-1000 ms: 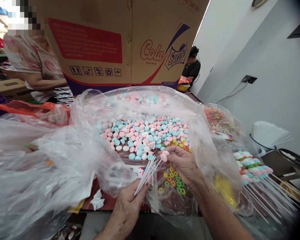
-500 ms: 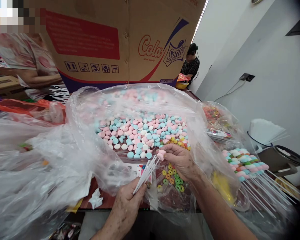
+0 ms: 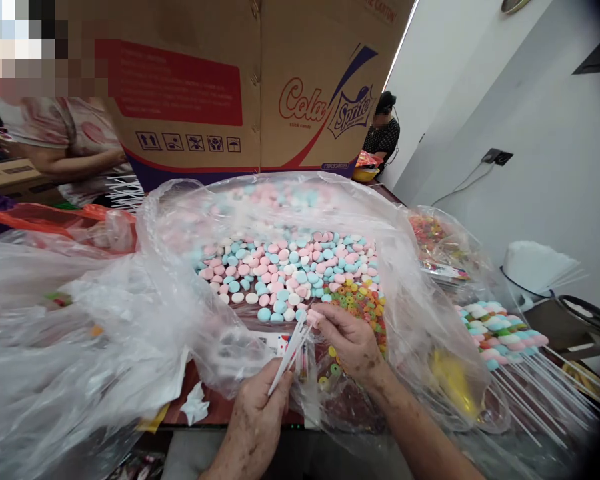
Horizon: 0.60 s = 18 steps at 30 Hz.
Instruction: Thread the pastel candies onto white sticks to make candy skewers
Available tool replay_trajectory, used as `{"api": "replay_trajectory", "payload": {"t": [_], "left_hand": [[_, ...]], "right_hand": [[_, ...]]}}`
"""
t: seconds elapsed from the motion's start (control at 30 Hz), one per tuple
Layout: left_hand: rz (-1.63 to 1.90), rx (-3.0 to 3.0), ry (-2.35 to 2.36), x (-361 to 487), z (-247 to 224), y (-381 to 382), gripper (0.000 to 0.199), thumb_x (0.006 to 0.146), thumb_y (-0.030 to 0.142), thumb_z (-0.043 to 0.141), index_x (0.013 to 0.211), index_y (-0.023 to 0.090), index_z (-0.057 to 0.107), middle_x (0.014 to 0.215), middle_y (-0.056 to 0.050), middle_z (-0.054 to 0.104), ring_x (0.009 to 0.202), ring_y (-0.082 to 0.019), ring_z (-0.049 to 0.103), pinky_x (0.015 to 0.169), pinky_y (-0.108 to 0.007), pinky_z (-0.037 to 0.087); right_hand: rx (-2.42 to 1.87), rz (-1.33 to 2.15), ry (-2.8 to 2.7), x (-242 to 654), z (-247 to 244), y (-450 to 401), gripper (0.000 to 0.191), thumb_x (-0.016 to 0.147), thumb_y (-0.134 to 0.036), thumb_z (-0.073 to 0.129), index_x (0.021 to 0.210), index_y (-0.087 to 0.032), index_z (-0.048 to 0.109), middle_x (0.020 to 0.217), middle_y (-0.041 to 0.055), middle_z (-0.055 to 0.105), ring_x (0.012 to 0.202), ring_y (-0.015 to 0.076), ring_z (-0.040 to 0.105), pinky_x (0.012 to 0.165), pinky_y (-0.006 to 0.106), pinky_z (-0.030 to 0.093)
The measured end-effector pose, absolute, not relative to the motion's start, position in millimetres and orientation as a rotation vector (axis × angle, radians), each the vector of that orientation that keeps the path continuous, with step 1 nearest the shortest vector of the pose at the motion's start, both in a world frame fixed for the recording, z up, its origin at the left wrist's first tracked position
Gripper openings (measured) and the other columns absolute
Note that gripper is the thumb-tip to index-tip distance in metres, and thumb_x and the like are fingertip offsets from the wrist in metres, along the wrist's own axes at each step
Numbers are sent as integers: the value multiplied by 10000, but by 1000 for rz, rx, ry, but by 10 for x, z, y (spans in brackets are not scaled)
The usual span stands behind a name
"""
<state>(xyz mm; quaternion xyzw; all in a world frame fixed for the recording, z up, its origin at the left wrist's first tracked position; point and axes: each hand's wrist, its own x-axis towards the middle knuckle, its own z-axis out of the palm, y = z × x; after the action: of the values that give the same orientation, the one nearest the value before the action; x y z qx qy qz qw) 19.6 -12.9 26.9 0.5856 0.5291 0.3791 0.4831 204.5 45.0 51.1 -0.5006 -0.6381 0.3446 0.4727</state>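
Observation:
My left hand (image 3: pixel 261 399) is closed round a bundle of thin white sticks (image 3: pixel 289 353), their upper ends fanned slightly toward the candy. Between the thumb and fingers of my right hand (image 3: pixel 349 339) is a pink marshmallow (image 3: pixel 312 318), held at the stick tips. Whether a stick has gone into it, I cannot tell. Behind my hands a clear plastic bag (image 3: pixel 405 267) lies open, with pink, blue and white marshmallows (image 3: pixel 280 257) spread in it. Gummy rings (image 3: pixel 363 303) in yellow, green and orange lie beside them, partly behind my right hand.
Finished-looking candy skewers (image 3: pixel 505 333) lie at the right, near a dark bin (image 3: pixel 570 320). A big carton (image 3: pixel 190 87) stands at the back. Crumpled plastic (image 3: pixel 80 333) covers the left side. Another person (image 3: pixel 75 147) sits behind the carton's left edge.
My right hand has moved slightly left and down, bringing the pink marshmallow onto the stick tips. More gummy rings show beyond it. The whole view has shifted slightly.

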Motion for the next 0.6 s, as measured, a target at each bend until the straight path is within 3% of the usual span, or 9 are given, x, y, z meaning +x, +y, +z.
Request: {"api": "replay_trajectory", "payload": {"t": [0.2,0.33,0.5,0.6], "left_hand": [[923,1364,1315,180,214,-148,299,901,413,467,760,188,604,529,70,401,515,-136,376,503,-239,284],[922,1372,1300,175,225,-146,313,898,410,481,683,197,559,533,66,407,522,-133,378,506,-241,288],[935,1401,1260,160,229,-120,322,878,398,492,621,205,514,540,59,418,524,-134,377,507,-244,305],[976,1393,1306,146,218,-110,322,844,389,513,577,213,481,528,54,424,517,-138,390,496,-247,316]], "right_hand": [[-1254,668,-1612,1976,480,328,206,875,-289,595,1018,-230,731,994,21,754,887,177,706,832,280,564],[-1290,659,-1430,1856,453,235,237,889,-331,584,1043,-221,727,975,25,762,835,174,722,748,256,595],[-1204,465,-1618,1731,453,161,256,911,-249,544,1096,-207,715,1052,56,746,933,182,709,867,276,560],[-1106,454,-1818,1643,480,90,294,932,-212,488,1144,-221,693,1012,57,748,909,180,699,829,288,558]]}}
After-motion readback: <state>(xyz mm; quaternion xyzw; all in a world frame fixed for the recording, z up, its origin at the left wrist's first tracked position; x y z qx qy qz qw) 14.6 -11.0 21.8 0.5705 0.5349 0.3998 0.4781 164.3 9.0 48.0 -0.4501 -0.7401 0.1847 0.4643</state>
